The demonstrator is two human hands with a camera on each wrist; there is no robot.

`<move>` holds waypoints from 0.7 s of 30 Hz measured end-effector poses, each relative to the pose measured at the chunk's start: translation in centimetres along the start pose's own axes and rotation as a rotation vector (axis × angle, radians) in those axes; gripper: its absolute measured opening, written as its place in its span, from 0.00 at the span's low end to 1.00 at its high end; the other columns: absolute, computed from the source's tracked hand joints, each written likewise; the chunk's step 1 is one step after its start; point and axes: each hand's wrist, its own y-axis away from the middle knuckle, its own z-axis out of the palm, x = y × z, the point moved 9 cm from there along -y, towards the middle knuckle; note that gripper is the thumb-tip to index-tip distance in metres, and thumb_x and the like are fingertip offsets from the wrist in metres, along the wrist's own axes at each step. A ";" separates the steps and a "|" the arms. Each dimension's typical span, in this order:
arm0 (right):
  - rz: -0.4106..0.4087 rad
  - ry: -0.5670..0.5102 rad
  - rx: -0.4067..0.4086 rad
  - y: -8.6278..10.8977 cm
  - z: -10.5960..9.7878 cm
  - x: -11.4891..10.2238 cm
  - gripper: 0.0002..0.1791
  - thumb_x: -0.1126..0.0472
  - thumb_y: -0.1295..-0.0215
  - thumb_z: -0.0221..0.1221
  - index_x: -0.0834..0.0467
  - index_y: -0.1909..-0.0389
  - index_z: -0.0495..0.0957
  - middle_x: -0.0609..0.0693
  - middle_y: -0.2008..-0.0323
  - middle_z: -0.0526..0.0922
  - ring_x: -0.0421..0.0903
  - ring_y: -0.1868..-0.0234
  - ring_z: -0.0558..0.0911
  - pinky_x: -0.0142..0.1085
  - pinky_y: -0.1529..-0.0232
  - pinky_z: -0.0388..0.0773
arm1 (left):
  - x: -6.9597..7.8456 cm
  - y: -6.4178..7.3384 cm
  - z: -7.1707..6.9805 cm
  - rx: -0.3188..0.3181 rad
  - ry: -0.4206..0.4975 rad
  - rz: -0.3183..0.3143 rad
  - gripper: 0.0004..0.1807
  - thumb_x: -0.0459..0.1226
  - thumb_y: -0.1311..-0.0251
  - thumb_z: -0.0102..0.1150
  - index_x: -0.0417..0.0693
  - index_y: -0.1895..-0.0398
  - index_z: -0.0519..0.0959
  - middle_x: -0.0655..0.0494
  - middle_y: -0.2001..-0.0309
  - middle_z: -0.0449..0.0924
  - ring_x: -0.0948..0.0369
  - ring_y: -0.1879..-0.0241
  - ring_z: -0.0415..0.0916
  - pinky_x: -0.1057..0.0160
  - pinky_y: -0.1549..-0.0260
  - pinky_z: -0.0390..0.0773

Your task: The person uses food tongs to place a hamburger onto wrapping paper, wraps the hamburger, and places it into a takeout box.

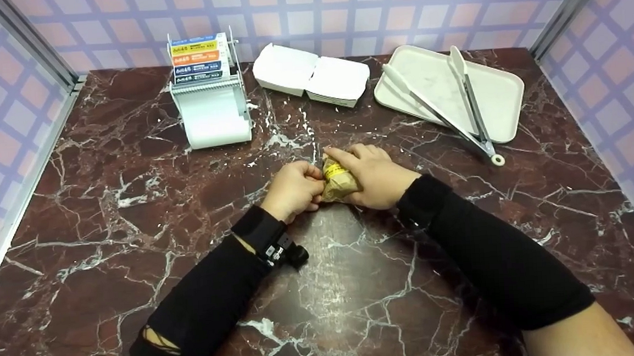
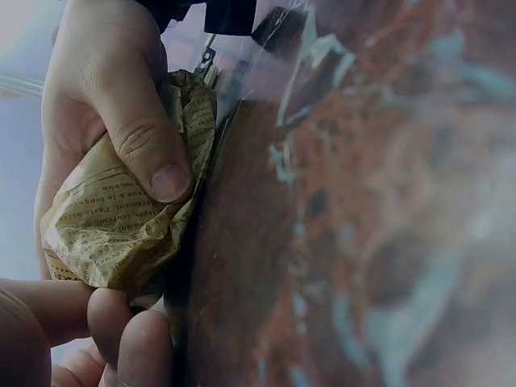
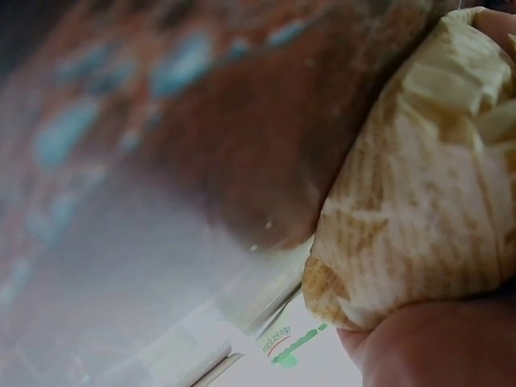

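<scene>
Two hands are being used on one small paper-wrapped bundle at the middle of the marble table. It is being gripped by the left hand and right hand, fingers curled round it. Wrapping seems underway; next, careful tucking of loose paper is being called for.

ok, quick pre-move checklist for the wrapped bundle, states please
1. Left hand grips the paper-wrapped bundle: ok.
2. Right hand holds the bundle's other side: ok.
3. Bundle low over the marble table, whether touching it: cannot tell.
4. Yellow sticker on the wrap facing up: ok.
5. Tongs lying on the tray, away from the hands: ok.
6. Wrap fully closed underneath: cannot tell.
</scene>
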 end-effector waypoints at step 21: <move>-0.011 -0.030 0.005 0.1 0.1 -0.4 0.57 0.47 0.38 0.71 0.44 0.14 0.47 0.60 0.31 0.67 0.61 0.29 0.67 0.57 0.21 0.56 | 0.4 0.2 0.0 0.022 -0.078 0.021 0.15 0.28 0.31 0.57 0.41 0.44 0.83 0.48 0.56 0.85 0.64 0.80 0.75 0.70 0.83 0.79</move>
